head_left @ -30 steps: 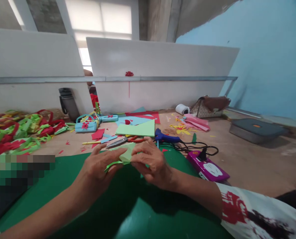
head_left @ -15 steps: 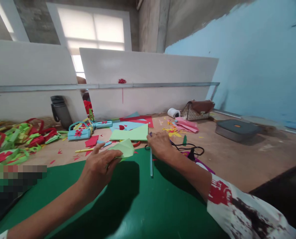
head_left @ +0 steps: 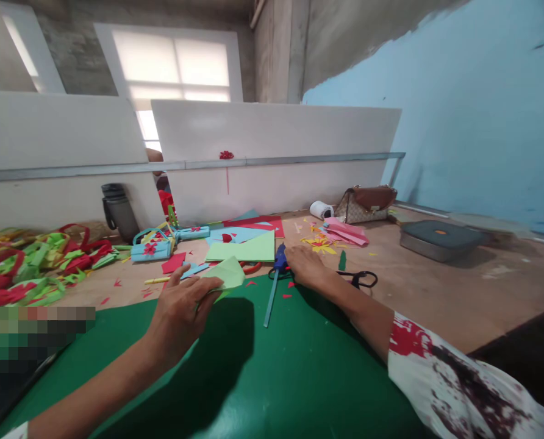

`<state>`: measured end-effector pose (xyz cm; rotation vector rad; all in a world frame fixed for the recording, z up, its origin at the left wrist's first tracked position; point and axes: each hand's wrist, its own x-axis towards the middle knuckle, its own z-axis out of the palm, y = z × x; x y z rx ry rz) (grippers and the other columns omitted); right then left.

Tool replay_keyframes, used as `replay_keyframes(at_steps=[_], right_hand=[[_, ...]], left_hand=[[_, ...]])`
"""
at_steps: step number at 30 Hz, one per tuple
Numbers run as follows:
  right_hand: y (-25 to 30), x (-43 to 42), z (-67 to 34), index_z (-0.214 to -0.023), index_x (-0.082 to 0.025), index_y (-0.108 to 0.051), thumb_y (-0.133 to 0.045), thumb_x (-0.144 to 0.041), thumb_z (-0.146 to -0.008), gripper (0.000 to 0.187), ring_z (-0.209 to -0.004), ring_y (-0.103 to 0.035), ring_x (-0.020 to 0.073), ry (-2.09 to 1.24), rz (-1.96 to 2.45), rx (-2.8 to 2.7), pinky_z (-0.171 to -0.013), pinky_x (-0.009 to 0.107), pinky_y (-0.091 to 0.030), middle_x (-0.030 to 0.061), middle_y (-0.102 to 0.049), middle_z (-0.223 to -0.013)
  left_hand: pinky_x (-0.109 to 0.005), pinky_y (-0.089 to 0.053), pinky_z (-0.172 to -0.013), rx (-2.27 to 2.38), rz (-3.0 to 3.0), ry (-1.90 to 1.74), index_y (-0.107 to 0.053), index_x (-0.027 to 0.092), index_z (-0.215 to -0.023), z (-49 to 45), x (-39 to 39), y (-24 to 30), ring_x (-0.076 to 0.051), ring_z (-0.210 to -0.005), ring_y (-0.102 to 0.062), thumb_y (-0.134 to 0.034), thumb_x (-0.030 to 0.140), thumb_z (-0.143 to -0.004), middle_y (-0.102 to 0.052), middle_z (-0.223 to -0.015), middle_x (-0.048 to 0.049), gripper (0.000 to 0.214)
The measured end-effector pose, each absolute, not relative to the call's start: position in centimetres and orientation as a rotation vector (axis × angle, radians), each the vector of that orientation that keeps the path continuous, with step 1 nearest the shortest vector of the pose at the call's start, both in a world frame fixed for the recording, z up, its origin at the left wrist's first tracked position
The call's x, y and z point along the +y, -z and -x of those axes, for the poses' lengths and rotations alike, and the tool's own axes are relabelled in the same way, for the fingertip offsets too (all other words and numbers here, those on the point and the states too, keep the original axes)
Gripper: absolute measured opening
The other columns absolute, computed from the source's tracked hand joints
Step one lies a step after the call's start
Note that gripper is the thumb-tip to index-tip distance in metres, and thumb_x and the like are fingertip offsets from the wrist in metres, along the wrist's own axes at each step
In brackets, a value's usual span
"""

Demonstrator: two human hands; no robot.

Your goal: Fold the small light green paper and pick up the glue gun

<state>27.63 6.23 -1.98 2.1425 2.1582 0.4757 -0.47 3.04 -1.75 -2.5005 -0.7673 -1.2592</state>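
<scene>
My left hand (head_left: pixel 180 311) pinches a folded light green paper piece (head_left: pixel 226 271) just above the dark green sheet (head_left: pixel 263 372) spread on the table. Further right, my right hand (head_left: pixel 307 267) is closed around the blue glue gun (head_left: pixel 279 257), whose nozzle end shows at its left. A thin blue strip (head_left: pixel 270 300) lies slanted on the dark green sheet below the gun. The gun's black cord (head_left: pixel 361 278) loops to the right of my hand.
Light green, blue and red paper sheets (head_left: pixel 244 247) lie behind the hands, with a small blue paper basket (head_left: pixel 149 250) and green-red paper pieces (head_left: pixel 29 268) at left. A dark bottle (head_left: pixel 115 210), a brown handbag (head_left: pixel 366 204), a grey lidded box (head_left: pixel 439 239) and white partition boards (head_left: pixel 272 158) stand around.
My right hand left the folded green paper, reached right to the blue glue gun and closed on it. My left hand keeps holding the paper. The camera tilted slightly down.
</scene>
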Motion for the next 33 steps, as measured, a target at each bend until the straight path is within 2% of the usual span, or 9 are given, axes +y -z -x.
replay_keyframes(at_steps=[3,8,14,16,17,20,23,28,33], right_hand=[[1.1,5.5,-27.4,-0.117,-0.015,-0.051,-0.053,-0.032,-0.087,0.035,-0.096,-0.057,0.0202,-0.512,-2.204,2.208,-0.081,0.041,-0.048,0.0089,-0.055,-0.113],[0.1,4.5,-25.5,-0.117,-0.011,-0.047,-0.051,-0.011,-0.081,0.036,-0.094,-0.057,0.0256,-0.526,-2.272,2.426,-0.077,0.036,-0.044,0.0170,-0.058,-0.103],[-0.2,2.6,-22.6,-0.107,-0.018,-0.051,-0.049,-0.019,-0.085,0.023,-0.081,-0.060,0.0146,-0.198,-2.100,2.909,-0.070,0.024,-0.045,0.0041,-0.063,-0.094],[-0.4,1.8,-22.4,-0.104,-0.017,-0.052,-0.047,-0.025,-0.087,0.020,-0.078,-0.060,0.0145,-0.077,-2.081,3.018,-0.065,0.024,-0.046,0.0046,-0.064,-0.093],[-0.6,1.4,-22.4,-0.101,-0.017,-0.054,-0.046,-0.029,-0.088,0.019,-0.072,-0.060,0.0137,0.037,-2.054,3.072,-0.059,0.023,-0.046,0.0031,-0.064,-0.086],[-1.2,0.6,-22.8,-0.080,-0.017,-0.056,-0.052,-0.028,-0.082,0.011,-0.057,-0.058,0.0126,0.833,-1.984,3.177,-0.046,0.022,-0.043,0.0010,-0.063,-0.069],[-2.0,0.2,-23.5,-0.072,-0.018,-0.057,-0.056,-0.031,-0.079,0.015,-0.050,-0.055,0.0116,1.116,-1.822,3.247,-0.043,0.022,-0.041,0.0001,-0.060,-0.059],[-2.9,0.2,-24.2,-0.089,-0.023,-0.063,-0.050,-0.038,-0.084,0.021,-0.052,-0.053,0.0124,1.099,-1.720,3.205,-0.045,0.023,-0.042,-0.0005,-0.056,-0.058],[-2.4,0.3,-24.5,-0.087,-0.025,-0.064,-0.047,-0.043,-0.084,0.025,-0.057,-0.056,0.0146,1.073,-1.731,3.142,-0.047,0.025,-0.045,0.0033,-0.061,-0.071]], left_hand=[[-0.043,-0.033,-0.101,-0.779,2.477,1.241,-0.059,0.020,-0.090,0.8,2.9,1.4,-0.013,-0.066,-0.065,-0.050,0.019,-0.087,-0.071,-0.077,0.0014,0.009],[-0.047,-0.033,-0.101,-0.813,2.375,1.238,-0.058,0.020,-0.090,1.5,3.6,1.4,-0.014,-0.065,-0.065,-0.050,0.022,-0.087,-0.071,-0.077,0.0005,0.009],[-0.050,-0.036,-0.098,-0.917,2.370,1.240,-0.061,0.020,-0.090,2.0,4.2,2.0,-0.017,-0.069,-0.067,-0.051,0.025,-0.087,-0.072,-0.081,-0.0015,0.011],[-0.048,-0.039,-0.096,-0.953,2.394,1.263,-0.061,0.020,-0.090,2.1,4.1,2.0,-0.017,-0.072,-0.068,-0.052,0.025,-0.086,-0.072,-0.082,-0.0023,0.012],[-0.047,-0.041,-0.095,-0.968,2.400,1.273,-0.062,0.020,-0.091,2.2,4.0,2.0,-0.017,-0.074,-0.068,-0.052,0.025,-0.086,-0.072,-0.083,-0.0029,0.012],[-0.047,-0.045,-0.091,-0.976,2.419,1.304,-0.062,0.019,-0.094,2.4,4.0,1.8,-0.019,-0.076,-0.068,-0.051,0.023,-0.086,-0.073,-0.083,-0.0050,0.014],[-0.047,-0.043,-0.093,-1.053,2.472,1.309,-0.059,0.019,-0.103,2.7,4.2,2.0,-0.019,-0.076,-0.068,-0.053,0.020,-0.085,-0.073,-0.077,-0.0027,0.019],[-0.048,-0.040,-0.097,-1.031,2.554,1.312,-0.042,0.021,-0.127,3.2,4.3,2.7,-0.018,-0.081,-0.068,-0.053,0.014,-0.084,-0.073,-0.082,-0.0017,0.044],[-0.043,-0.041,-0.096,-0.977,2.554,1.369,-0.029,0.025,-0.138,3.3,4.1,2.9,-0.015,-0.077,-0.067,-0.052,0.013,-0.085,-0.072,-0.076,0.0024,0.059]])
